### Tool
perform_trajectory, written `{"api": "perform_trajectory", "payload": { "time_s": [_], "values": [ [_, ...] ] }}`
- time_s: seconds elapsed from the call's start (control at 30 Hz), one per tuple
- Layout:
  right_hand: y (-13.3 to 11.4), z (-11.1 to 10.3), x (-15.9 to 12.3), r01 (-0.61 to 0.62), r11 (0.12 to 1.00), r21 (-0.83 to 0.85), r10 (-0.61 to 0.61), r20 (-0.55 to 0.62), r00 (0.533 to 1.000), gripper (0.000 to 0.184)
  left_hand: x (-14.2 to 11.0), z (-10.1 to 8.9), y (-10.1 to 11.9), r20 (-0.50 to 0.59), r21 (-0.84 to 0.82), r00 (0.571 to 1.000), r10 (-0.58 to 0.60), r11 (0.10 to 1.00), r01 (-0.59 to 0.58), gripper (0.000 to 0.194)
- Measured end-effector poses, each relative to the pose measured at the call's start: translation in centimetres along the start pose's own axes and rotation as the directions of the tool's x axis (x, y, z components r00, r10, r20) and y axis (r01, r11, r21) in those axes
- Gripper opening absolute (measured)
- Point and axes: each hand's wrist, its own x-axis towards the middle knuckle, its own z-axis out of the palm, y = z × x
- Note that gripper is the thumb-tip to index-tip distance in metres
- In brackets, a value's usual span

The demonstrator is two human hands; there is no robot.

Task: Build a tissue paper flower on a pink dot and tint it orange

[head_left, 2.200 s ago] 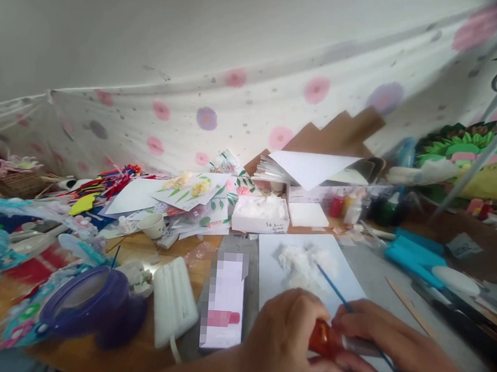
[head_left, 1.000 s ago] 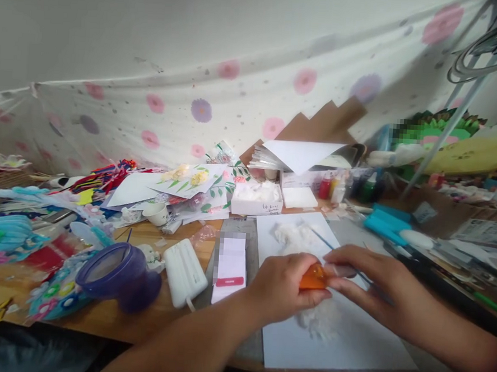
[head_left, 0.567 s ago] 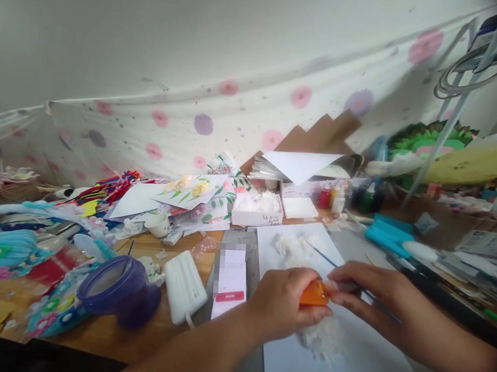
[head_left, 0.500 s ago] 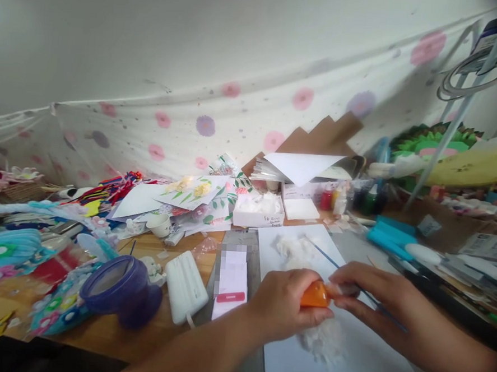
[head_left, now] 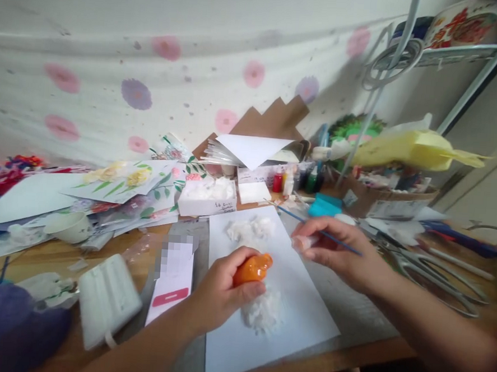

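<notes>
So it's a light-brown wooden table [head_left: 373, 353] with a flat grey mat [head_left: 350, 304], white rectangular paper sheet [head_left: 300, 307] on that. From the sheet: white-screened phone [head_left: 179, 277] at nine, white cardboard box [head_left: 205, 207] at eleven, grey metal scissors [head_left: 407, 263] roughly three.

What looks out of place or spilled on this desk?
The top sheet looks askew: its corner juts forward from the paper stack. The orange bottle in the left hand is tilted, but no spill shows.

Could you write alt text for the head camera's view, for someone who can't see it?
A left hand grips an orange bottle over white paper bearing white fluff; the right hand holds a blue brush. Craft supplies clutter the table.
</notes>
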Motion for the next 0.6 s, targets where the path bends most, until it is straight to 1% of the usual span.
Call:
{"api": "perform_trajectory", "payload": {
  "time_s": [0.07, 0.13, 0.17, 0.23, 0.3, 0.37, 0.4, 0.43, 0.47, 0.53, 0.6],
  "values": [
    [0.4, -1.4, 0.2, -0.002, 0.99, 0.139, 0.012, -0.069, 0.998, 0.021, -0.1, -0.1, -0.3, -0.025, -0.061, 1.0, -0.002, 0.998, 0.001, 0.039],
    [0.7, -2.6, 0.2, 0.008, 0.97, 0.244, 0.019, -0.109, 0.994, 0.022, -0.1, 0.0, -0.6, -0.097, -0.077, 0.995, 0.004, 0.997, -0.011, 0.038],
    [0.8, -3.1, 0.2, 0.014, 0.962, 0.274, 0.017, -0.108, 0.994, 0.023, -0.1, 0.0, -0.7, -0.149, -0.078, 0.989, -0.001, 0.997, -0.011, 0.037],
    [0.9, -4.1, 0.0, 0.027, 0.961, 0.276, -0.01, -0.061, 0.998, 0.024, -0.1, 0.2, -1.0, -0.207, -0.104, 0.978, -0.019, 0.995, -0.002, 0.035],
    [0.7, -5.1, -0.3, 0.037, 0.983, 0.179, -0.036, -0.007, 0.999, 0.023, -0.1, 0.5, -1.3, -0.253, -0.167, 0.966, -0.046, 0.986, 0.003, 0.036],
    [0.6, -6.4, -0.5, 0.025, 0.998, -0.05, -0.025, 0.012, 1.0, 0.02, 0.0, 0.7, -1.3, -0.289, -0.211, 0.953, -0.087, 0.977, 0.026, 0.039],
    [0.6, -7.1, -0.6, 0.01, 0.982, -0.188, -0.01, 0.0, 1.0, 0.017, 0.0, 0.8, -1.3, -0.302, -0.217, 0.947, -0.112, 0.975, 0.046, 0.041],
    [0.8, -7.8, -0.7, -0.008, 0.947, -0.32, 0.004, -0.012, 1.0, 0.015, 0.1, 0.9, -1.2, -0.309, -0.22, 0.941, -0.136, 0.973, 0.069, 0.043],
    [1.0, -8.5, -0.7, -0.033, 0.916, -0.399, 0.019, -0.039, 0.999, 0.014, 0.1, 1.0, -1.0, -0.319, -0.227, 0.934, -0.161, 0.97, 0.089, 0.044],
    [1.7, -9.5, -0.7, -0.066, 0.896, -0.44, 0.051, -0.047, 0.998, 0.014, 0.2, 1.1, -0.5, -0.35, -0.254, 0.916, -0.195, 0.961, 0.107, 0.044],
    [2.5, -9.8, -0.7, -0.082, 0.908, -0.412, 0.08, -0.024, 0.997, 0.014, 0.3, 1.1, -0.1, -0.373, -0.261, 0.907, -0.193, 0.961, 0.097, 0.045]
  ]
}}
